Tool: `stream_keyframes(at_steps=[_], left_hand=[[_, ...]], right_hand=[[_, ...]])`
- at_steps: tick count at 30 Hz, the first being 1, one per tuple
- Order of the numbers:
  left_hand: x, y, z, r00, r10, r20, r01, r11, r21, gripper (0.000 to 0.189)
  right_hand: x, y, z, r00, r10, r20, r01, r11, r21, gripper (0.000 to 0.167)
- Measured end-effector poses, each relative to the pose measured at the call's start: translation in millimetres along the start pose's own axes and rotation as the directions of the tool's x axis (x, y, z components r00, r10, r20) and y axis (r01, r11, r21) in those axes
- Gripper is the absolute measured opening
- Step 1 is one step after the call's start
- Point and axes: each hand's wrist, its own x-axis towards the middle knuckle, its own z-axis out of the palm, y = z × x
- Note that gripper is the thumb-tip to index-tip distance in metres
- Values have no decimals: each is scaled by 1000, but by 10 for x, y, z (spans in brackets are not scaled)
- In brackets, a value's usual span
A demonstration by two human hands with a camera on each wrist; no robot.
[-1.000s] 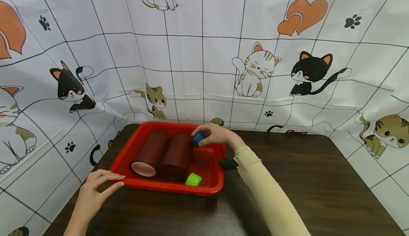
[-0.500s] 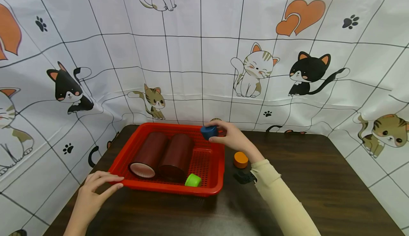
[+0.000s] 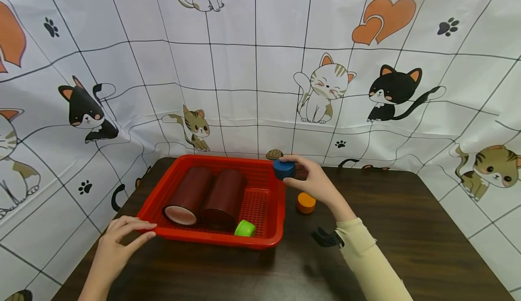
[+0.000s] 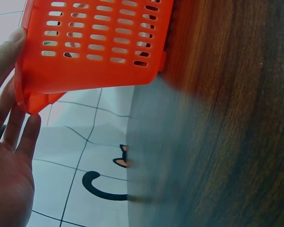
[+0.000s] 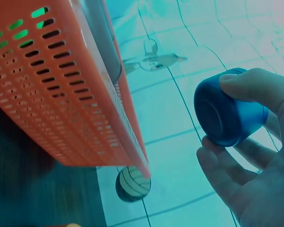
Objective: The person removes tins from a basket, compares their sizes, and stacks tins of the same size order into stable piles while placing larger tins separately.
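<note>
Right hand [image 3: 313, 181] pinches blue cap [image 3: 284, 169], apart from rim, by back right corner of red basket [image 3: 215, 239]; table [image 3: 390, 228] extends on to its right edge. Left hand [image 3: 120, 244] pinches basket's front left rim. Orange cap [image 3: 305, 203] just beside basket's right edge; green cap [image 3: 245, 228], two brown rolls [image 3: 191, 190] inside.

We log: squat blue cylinder [image 3: 284, 169] held aloft by back-right corner of red perforated plastic basket [image 3: 211, 239], upright near back-left corner of bench [image 3: 390, 246].

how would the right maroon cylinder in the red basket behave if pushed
The right maroon cylinder would probably roll, lying on its curved side; the wall of the red basket might stop it. Its straight outline suggests stiffness.
</note>
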Motion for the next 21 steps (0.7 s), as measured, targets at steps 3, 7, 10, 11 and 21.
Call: stream_keyframes(at_steps=[3,7,10,11,21], left_hand=[[2,-6,1,1000,-3,0,3,1000,1,31],[-6,-12,3,1000,-13,2,13,1000,14,31],[-13,-13,4,1000,-17,3,17,1000,19,31],[-15,-13,4,1000,-15,2,15,1000,18,31],[-4,-2,1,1000,-19,8,19,999,27,31]], right_hand=[[-66,43,-32,999,5,-31,-5,1000,-5,52],[-144,75,-63,998,27,-63,-26,1000,16,52],[-178,94,-75,996,42,-75,-41,999,13,52],[-185,102,-77,996,47,-80,-47,999,8,53],[-302,193,-66,973,133,-186,-132,991,22,58]])
